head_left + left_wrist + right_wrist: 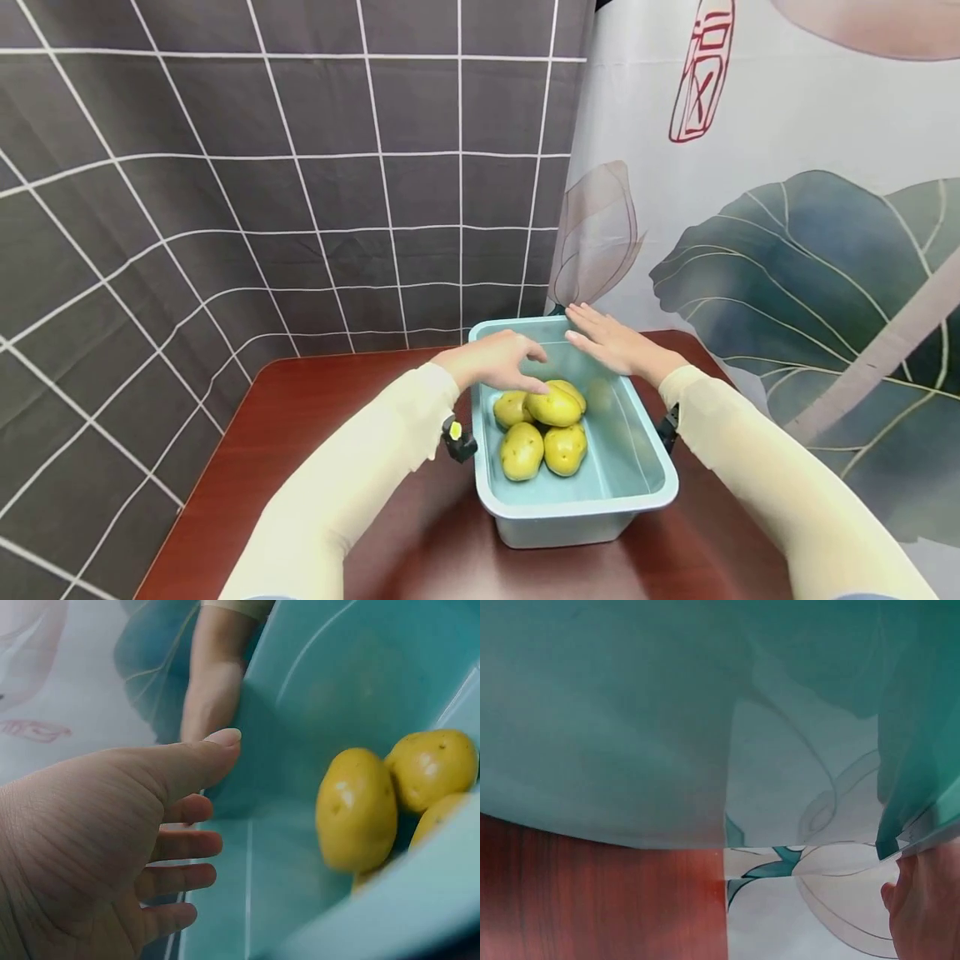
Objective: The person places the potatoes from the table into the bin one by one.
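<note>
Several yellow potatoes (pixel 553 406) lie bunched at the left side inside a light blue plastic bin (pixel 576 510). Over the bin's far left part hovers my left hand (pixel 497 360), its fingers loosely bent and apart from the potatoes in the left wrist view. My right hand (pixel 611 342) is at the far right rim with its fingers extended; whether it touches the rim cannot be told. Neither hand holds anything. In the right wrist view the bin's outer wall (pixel 607 735) fills most of the picture, and only part of the right hand (pixel 930 907) shows.
The bin stands on a reddish-brown wooden table (pixel 330 433). Behind it hang a dark grey cloth with a white grid (pixel 420 192) and a white cloth printed with leaves (pixel 795 275). A small black device (pixel 457 440) sits on the left wrist.
</note>
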`<move>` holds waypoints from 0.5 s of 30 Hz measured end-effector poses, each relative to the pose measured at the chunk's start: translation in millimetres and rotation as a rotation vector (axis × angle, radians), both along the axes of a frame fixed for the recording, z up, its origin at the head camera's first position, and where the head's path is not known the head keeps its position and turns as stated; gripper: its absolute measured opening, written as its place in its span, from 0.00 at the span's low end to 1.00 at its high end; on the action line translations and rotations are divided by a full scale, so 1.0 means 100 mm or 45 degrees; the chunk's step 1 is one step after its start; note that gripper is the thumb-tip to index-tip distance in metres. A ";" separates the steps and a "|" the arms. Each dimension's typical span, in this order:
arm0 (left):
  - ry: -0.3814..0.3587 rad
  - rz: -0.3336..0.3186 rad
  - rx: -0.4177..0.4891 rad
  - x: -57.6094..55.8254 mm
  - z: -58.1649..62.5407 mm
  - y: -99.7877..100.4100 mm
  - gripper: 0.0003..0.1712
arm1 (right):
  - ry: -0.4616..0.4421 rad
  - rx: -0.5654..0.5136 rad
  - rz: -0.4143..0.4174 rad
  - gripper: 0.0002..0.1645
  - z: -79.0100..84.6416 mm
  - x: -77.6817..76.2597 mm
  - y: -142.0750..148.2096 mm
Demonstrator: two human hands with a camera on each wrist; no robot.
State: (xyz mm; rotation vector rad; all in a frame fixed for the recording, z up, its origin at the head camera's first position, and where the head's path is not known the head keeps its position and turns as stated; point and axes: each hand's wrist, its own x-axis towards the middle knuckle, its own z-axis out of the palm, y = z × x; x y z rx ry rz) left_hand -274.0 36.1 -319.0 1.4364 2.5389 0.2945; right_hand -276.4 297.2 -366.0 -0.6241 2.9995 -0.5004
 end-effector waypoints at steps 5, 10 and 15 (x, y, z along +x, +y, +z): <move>0.073 0.047 0.082 0.00 0.12 -0.28 0.33 | 0.026 -0.064 0.026 0.41 0.08 0.00 0.08; 0.172 0.158 0.168 0.01 0.18 -0.67 0.36 | 0.099 -0.130 0.004 0.39 0.19 0.07 0.21; 0.237 0.333 0.266 0.09 0.19 -1.20 0.42 | 0.173 -0.128 -0.045 0.39 0.21 0.26 0.43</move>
